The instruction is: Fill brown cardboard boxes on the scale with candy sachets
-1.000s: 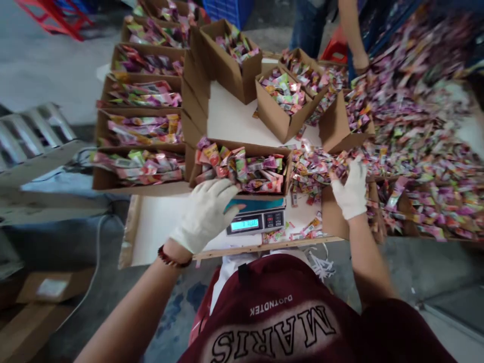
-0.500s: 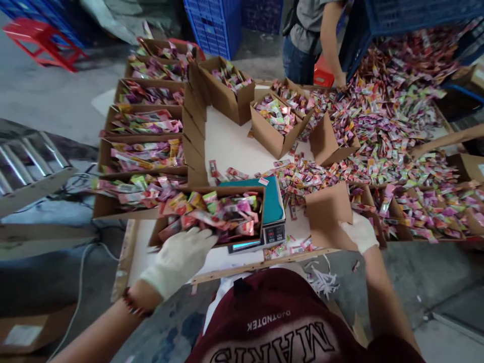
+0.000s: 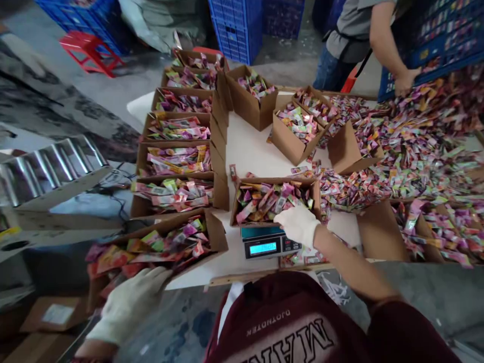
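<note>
Currently, the left hand [image 3: 130, 302] grips a tilted box [image 3: 218, 234]; the right hand [image 3: 298, 224] touches packets [image 3: 264, 200] in another box [image 3: 316, 200] on the scale [image 3: 264, 248], its grasp unclear.

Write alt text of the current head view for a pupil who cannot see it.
A gloved right hand is at the near rim of a box of packets on a scale, the gloved left hand at that of a second box. More boxes stand on the table, with loose packets heaped to the right.
</note>
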Available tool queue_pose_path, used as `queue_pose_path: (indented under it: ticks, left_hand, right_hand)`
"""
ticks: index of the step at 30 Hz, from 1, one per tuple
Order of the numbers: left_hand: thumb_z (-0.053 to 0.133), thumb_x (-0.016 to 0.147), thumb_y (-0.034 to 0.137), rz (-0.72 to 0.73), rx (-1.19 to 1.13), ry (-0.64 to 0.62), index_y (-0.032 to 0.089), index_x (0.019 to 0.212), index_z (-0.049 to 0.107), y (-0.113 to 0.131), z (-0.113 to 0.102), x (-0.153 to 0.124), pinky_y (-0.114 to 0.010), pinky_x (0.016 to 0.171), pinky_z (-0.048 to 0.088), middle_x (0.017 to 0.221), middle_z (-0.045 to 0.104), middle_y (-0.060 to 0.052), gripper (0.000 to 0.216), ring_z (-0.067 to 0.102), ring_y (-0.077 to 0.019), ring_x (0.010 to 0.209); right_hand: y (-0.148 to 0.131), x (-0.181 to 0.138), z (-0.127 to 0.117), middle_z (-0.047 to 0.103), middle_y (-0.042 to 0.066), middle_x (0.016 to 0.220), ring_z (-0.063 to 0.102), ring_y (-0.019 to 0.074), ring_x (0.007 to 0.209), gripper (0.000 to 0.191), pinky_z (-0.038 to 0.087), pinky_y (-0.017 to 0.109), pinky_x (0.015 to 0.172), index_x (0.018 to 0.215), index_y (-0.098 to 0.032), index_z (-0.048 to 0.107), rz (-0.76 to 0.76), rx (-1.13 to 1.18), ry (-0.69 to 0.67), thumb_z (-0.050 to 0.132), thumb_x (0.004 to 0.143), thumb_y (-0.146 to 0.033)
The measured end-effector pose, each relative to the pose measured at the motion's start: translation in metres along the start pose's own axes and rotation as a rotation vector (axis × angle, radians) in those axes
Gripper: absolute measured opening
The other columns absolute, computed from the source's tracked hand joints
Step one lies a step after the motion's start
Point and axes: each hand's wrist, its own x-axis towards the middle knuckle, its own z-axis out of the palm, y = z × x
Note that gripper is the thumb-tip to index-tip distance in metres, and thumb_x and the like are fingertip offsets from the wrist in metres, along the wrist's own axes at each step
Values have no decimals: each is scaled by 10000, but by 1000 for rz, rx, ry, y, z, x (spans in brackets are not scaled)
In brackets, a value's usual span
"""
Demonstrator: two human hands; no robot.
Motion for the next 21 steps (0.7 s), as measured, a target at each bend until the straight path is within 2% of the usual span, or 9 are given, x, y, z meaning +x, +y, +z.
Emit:
queue_pose_path:
  ticks: [2,4,8,11,13,15,21]
  left_hand:
    - [402,847,155,6,-31,-44,273,875,811,0,9,24,-373,754,588,1019,805,-74,426,744,-281,935]
    - [415,873,167,5,-53,-23,264,848,799,-4,17,48,-346,697,565,991,804,-67,397,736,-272,898]
    - [459,839,138,85,-24,44,237,811,775,-23,28,83,-294,687,532,931,804,-50,332,710,-228,824]
    - [472,828,134,117,-19,43,212,846,776,-35,31,96,-282,725,530,980,805,-60,314,703,-220,871]
    - [482,836,147,107,-21,30,196,893,782,-40,32,99,-283,774,527,1028,801,-67,310,700,-221,934]
    - [480,848,155,99,-20,19,179,941,784,-42,35,99,-283,810,513,1061,794,-74,319,688,-220,971]
    - [498,905,247,40,15,65,167,976,778,-30,47,69,-317,729,464,1019,779,-90,300,641,-239,840]
  right_hand:
    - [-3,3,2,760,114,1094,735,273,992,265,543,387,821,1138,-174,717,-30,8,11,523,957,-154]
    - [2,-12,3,749,116,1107,728,267,996,227,560,411,870,1140,-173,712,-53,71,116,562,971,-192]
    - [27,-68,-5,721,94,1249,691,227,1144,226,564,390,1006,1190,-202,691,-95,304,557,598,997,-274]
    - [46,-97,-10,745,77,1188,709,224,1106,224,584,383,972,1182,-216,698,82,330,803,590,993,-269]
    - [55,-105,-9,760,73,1129,732,226,1025,208,598,375,915,1141,-218,719,190,325,860,606,979,-281]
    - [59,-105,-4,767,72,1120,745,222,964,215,604,369,879,1134,-219,729,234,361,879,627,968,-308]
    - [53,-89,5,769,79,1143,751,234,973,263,602,405,921,1172,-212,722,231,470,880,642,947,-322]
